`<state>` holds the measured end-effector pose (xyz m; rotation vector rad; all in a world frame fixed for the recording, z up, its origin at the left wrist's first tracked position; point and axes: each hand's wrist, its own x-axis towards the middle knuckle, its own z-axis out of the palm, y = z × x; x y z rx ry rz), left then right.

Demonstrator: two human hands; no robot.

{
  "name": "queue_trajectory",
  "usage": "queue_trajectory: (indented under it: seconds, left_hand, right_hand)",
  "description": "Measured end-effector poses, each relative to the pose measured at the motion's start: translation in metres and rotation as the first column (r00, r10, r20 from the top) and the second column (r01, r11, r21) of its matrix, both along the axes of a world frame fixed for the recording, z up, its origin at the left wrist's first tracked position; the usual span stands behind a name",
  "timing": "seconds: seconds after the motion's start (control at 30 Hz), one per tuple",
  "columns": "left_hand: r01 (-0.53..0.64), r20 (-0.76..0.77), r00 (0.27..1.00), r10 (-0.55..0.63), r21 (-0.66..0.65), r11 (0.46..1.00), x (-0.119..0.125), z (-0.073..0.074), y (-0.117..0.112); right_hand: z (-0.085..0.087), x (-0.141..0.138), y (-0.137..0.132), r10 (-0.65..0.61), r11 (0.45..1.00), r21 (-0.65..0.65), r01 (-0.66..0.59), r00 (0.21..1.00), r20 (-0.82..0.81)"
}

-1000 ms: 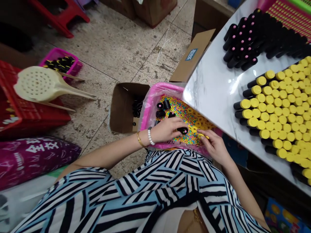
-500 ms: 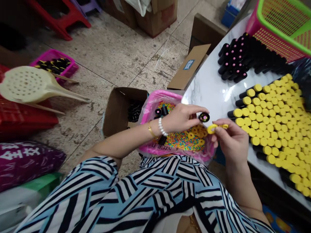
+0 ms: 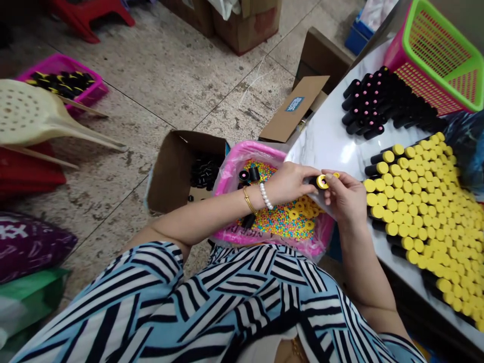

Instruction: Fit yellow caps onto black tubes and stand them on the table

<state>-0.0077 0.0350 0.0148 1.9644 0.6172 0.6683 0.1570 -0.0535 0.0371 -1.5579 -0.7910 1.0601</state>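
Observation:
My left hand (image 3: 288,182) is closed round a small black cylinder (image 3: 312,180), with its end pointing right. Against that end sits a yellow ring-shaped cap (image 3: 322,182), pinched by my right hand (image 3: 346,196). A second yellow piece (image 3: 336,175) shows at the right fingertips. Whether the ring is seated on the cylinder I cannot tell. Below my hands is a pink basin (image 3: 242,147) lined with clear plastic. Inside it lie colourful little beads (image 3: 278,224), yellow rings (image 3: 298,207) and a few black cylinders (image 3: 254,174).
On the white table (image 3: 321,136) stand many yellow-capped black cylinders (image 3: 423,201), a group of black ones with pink centres (image 3: 365,103), and a green and pink basket (image 3: 442,55). A cardboard box (image 3: 166,171) holds black parts. A cream stool (image 3: 30,111) stands left.
My right hand has moved left and slightly up, bringing the yellow ring against the end of the black cylinder. The gap between my hands has closed. The view has shifted slightly.

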Motion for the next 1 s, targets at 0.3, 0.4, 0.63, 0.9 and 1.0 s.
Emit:
queue_trajectory:
  seconds: [0.3,0.4,0.63,0.9,1.0]
  left_hand:
    - [0.019,0.054,0.999,-0.003,-0.306,0.952,-0.001,0.004,-0.010]
    - [0.107,0.147,0.989,-0.018,-0.619,0.778,0.003,0.007,-0.016]
    - [0.147,0.274,0.958,0.090,-0.732,0.665,0.015,-0.001,-0.026]
    - [0.215,0.356,0.932,0.070,-0.696,0.686,0.010,-0.001,-0.017]
    - [0.170,0.271,0.960,0.068,-0.761,0.626,0.009,0.010,-0.016]
  right_hand:
    - [0.001,-0.015,-0.009,-0.029,0.997,0.071,0.015,0.980,0.195]
    - [0.000,-0.017,-0.011,-0.008,0.995,0.100,-0.021,0.961,0.275]
    - [-0.006,-0.021,-0.013,-0.083,0.982,0.189,0.002,0.904,0.420]
    - [-0.002,0.003,-0.006,0.157,0.987,0.043,-0.156,0.987,-0.032]
    - [0.002,0.003,-0.007,0.193,0.981,0.032,-0.190,0.977,-0.096]
